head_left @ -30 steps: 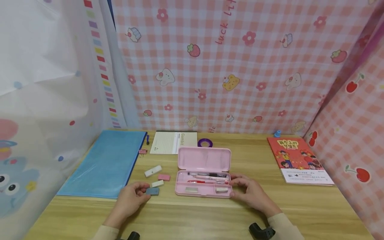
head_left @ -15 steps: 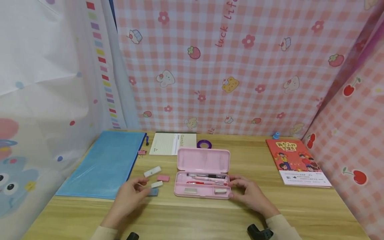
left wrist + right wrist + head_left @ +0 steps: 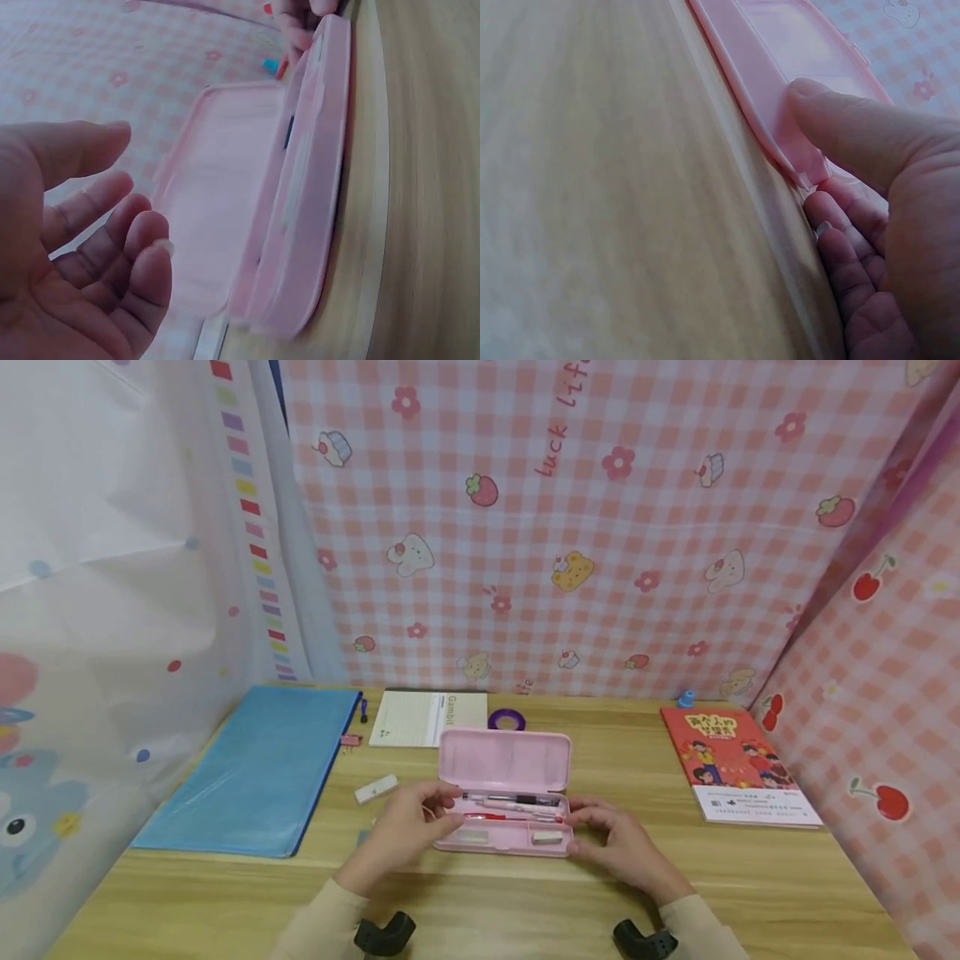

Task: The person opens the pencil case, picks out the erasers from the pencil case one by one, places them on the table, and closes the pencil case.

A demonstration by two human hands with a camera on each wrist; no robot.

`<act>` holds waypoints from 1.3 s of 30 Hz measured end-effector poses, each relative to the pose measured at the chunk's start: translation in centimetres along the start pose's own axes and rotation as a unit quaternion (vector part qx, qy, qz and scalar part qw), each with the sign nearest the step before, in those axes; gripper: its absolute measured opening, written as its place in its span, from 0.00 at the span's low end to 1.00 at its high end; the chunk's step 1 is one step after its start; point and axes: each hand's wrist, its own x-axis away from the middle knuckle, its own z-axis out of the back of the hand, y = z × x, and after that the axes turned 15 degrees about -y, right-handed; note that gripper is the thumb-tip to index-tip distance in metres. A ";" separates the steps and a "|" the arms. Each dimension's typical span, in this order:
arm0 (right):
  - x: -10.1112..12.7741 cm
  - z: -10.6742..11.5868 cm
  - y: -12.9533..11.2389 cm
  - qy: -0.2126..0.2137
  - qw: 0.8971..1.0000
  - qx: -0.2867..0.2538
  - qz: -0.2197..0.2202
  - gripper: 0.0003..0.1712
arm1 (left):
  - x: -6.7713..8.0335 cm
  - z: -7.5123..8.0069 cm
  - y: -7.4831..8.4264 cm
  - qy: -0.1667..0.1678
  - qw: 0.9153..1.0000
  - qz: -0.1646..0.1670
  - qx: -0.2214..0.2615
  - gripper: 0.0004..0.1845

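A pink pencil case (image 3: 504,760) lies with its lid raised at the middle of the table. Inside it are a black-gripped pen (image 3: 534,799), a red pen (image 3: 486,817) and whitish erasers (image 3: 547,837) in the front compartments. My right hand (image 3: 621,845) holds the case's right end, thumb at the front corner and fingers at the end wall. At the left end is my left hand (image 3: 405,825), overlapping the case in the head view. In the left wrist view its fingers (image 3: 150,277) are loosely bent, with nothing between them and the thumb, apart from the case (image 3: 307,225).
Left of the case lie a white eraser (image 3: 376,789) and a blue-grey eraser (image 3: 363,837), mostly covered by my left hand. A blue folder (image 3: 251,768), a notepad (image 3: 408,718), a purple tape roll (image 3: 507,719) and a red book (image 3: 723,752) lie around.
My left hand has moved right, from beside the loose erasers to the case's left end, now hiding several of them. My right hand stays at the case's right end.
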 end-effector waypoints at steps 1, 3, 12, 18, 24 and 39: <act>0.0 -0.1 0.0 0.000 1.000 -0.002 0.001 0.15 | -0.3 -0.4 0.1 -0.008 1.000 -0.005 -0.009 0.13; 0.0 -0.2 0.0 0.000 1.000 -0.010 0.002 0.15 | -0.8 -1.0 0.2 -0.025 0.999 -0.019 -0.023 0.13; 0.0 -0.2 -0.3 0.003 1.000 -0.023 -0.002 0.14 | -1.2 -2.4 -0.6 -0.072 0.993 -0.012 -0.089 0.12; -0.1 -0.1 -0.2 -0.004 1.000 -0.015 -0.004 0.15 | -1.4 -2.5 -1.3 -0.085 0.990 0.010 -0.114 0.12; -0.1 0.0 0.0 -0.006 1.000 -0.014 -0.009 0.15 | -1.2 -2.2 -1.4 -0.080 0.985 0.045 -0.148 0.11; -0.5 -0.1 3.7 -0.001 1.000 -0.001 -0.013 0.15 | -1.4 -1.6 -2.4 -0.082 0.980 0.045 -0.174 0.08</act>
